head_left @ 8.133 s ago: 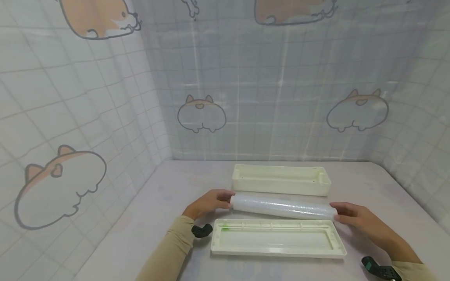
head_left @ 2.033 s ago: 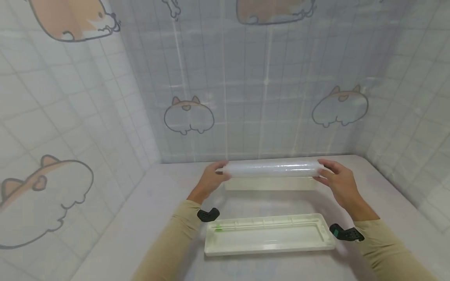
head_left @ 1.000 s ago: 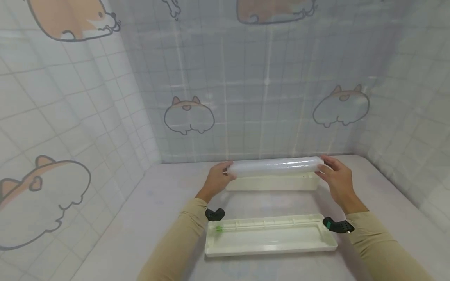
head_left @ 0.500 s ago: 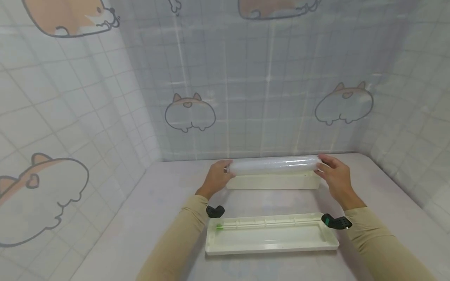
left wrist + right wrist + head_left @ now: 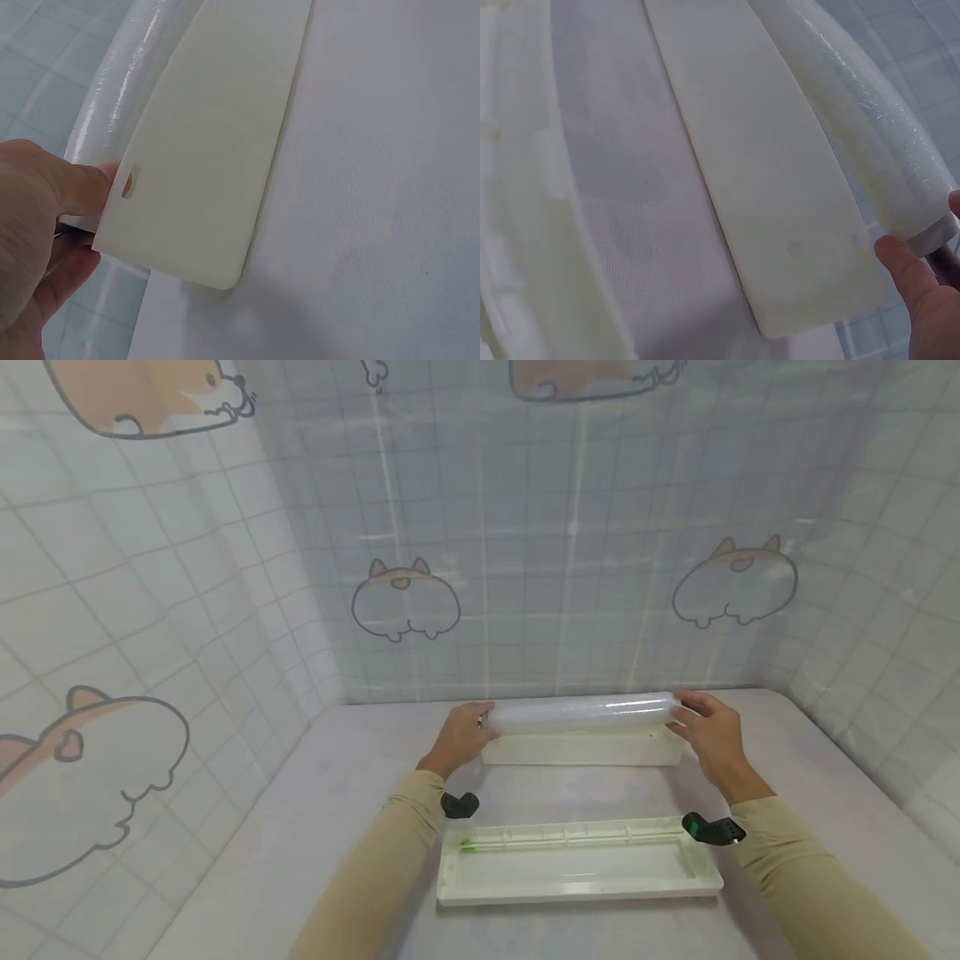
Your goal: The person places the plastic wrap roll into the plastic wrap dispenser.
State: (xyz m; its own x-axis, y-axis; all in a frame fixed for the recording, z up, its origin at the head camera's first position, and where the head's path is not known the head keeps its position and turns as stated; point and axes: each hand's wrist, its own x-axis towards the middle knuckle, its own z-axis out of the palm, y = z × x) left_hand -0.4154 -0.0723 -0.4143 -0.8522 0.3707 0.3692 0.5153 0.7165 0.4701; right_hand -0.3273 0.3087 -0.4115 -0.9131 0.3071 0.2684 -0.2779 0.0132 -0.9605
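Note:
A roll of clear plastic wrap (image 5: 577,713) lies level along the top of a cream, long open box (image 5: 581,749). My left hand (image 5: 459,737) grips the roll's left end, fingers and thumb curled about it. In the left wrist view the thumb of that hand (image 5: 37,225) is at the corner of the box wall (image 5: 202,150), beside a small slot. My right hand (image 5: 716,739) pinches the opposite end. The right wrist view has the roll's cardboard core edge between those fingers (image 5: 907,270), with a gap between roll and box wall. The box's inside is hidden by the roll.
Nearer me on the white table lies the cream lid (image 5: 577,896), inner side up, with a rail and a small green slider (image 5: 467,846) at its left. A patterned curtain (image 5: 525,527) closes off the back and both sides.
The roll lay on the table between box and lid earlier; both hands have lifted it back over the box. Over the last second its right end has shifted slightly left and the left end barely moved.

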